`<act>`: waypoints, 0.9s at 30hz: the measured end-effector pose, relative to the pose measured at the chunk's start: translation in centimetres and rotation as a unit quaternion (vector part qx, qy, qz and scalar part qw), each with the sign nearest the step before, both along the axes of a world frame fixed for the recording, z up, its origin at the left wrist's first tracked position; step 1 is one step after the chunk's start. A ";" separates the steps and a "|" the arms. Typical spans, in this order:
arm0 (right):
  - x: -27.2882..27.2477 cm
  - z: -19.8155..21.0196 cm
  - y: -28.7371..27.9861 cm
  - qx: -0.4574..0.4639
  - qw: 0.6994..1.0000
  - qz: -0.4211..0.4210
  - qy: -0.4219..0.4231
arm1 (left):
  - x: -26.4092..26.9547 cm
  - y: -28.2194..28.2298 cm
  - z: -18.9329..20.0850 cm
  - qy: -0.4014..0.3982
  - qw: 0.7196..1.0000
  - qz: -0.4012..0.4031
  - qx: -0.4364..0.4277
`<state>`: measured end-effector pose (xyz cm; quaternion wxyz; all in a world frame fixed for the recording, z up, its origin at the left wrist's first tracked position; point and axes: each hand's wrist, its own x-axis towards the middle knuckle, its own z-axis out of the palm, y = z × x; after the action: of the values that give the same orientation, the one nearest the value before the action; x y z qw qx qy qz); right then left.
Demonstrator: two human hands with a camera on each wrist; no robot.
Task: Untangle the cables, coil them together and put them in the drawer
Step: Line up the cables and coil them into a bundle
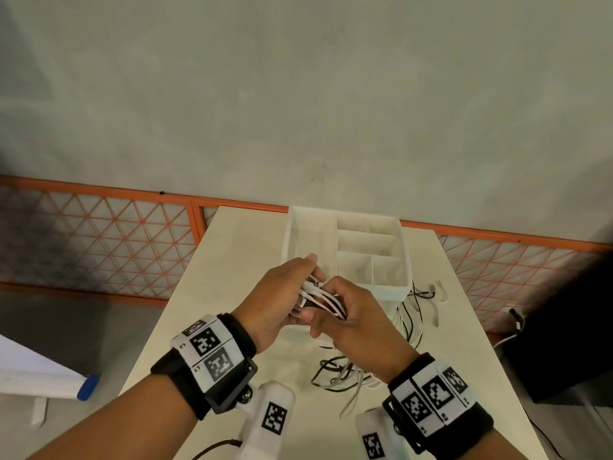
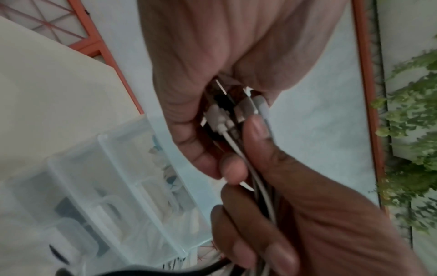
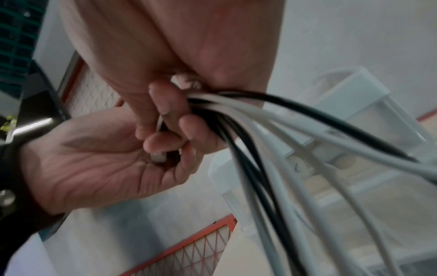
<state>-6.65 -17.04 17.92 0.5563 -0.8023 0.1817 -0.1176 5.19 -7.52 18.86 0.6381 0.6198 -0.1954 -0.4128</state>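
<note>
Several white and black cables are gathered into one bundle (image 1: 323,298) held above the table, just in front of the white divided drawer (image 1: 381,287). My left hand (image 1: 282,293) grips the plug ends (image 2: 222,115), which lie side by side in its curled fingers. My right hand (image 1: 345,313) is wrapped round the same bundle right beside it, fingers touching the left hand. From the right hand (image 3: 165,104) the cables (image 3: 272,115) fan out and hang down. Their loose loops (image 1: 345,376) lie tangled on the table below and right of the drawer (image 3: 354,112).
The beige table (image 1: 215,310) is narrow, with edges close on both sides. An orange lattice fence (image 1: 99,244) runs behind it. A dark object (image 1: 564,327) stands off the right edge. A white sheet and a blue-capped item (image 1: 88,386) lie at the left.
</note>
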 end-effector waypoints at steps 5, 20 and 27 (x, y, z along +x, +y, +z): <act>0.4 0.0 -0.6 0.131 0.991 -0.006 0.006 | 0.4 -0.2 -0.5 -0.072 0.997 -0.004 0.037; 0.9 0.5 -0.4 0.113 0.994 -0.009 -0.012 | 1.1 -0.4 -1.3 -0.110 0.993 0.032 0.021; 1.3 0.0 -0.7 0.059 0.998 -0.013 0.031 | 1.3 -0.1 -1.2 -0.125 0.987 -0.102 0.020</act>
<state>-5.32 -17.74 17.89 0.5955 -0.7686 0.2163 -0.0891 6.48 -7.64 17.62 0.5507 0.6559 -0.3278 -0.3988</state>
